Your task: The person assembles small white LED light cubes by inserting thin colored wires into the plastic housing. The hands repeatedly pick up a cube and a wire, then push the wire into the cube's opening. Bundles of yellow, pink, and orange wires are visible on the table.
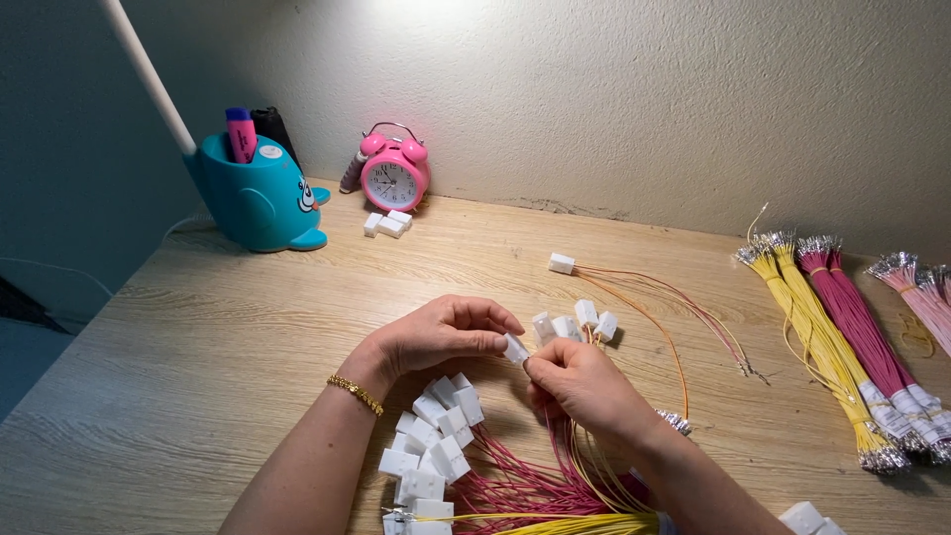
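Observation:
My left hand (446, 337) pinches a small white plastic connector (515, 349) between thumb and fingers. My right hand (580, 386) meets it at the connector, fingertips closed on a thin wire end that is hard to see. Below my hands lies a pile of white connectors (431, 456) with magenta and yellow wires (535, 490) running from them. Several finished connectors (580, 322) with orange and pink leads rest just beyond my right hand, and one more connector (562, 263) lies farther back.
Bundles of yellow wires (812, 327), magenta wires (862, 327) and pink wires (921, 297) lie at the right on the wooden desk (198, 347). A teal whale-shaped pen holder (260, 193), a pink alarm clock (394, 178) and a few white blocks (386, 224) stand at the back.

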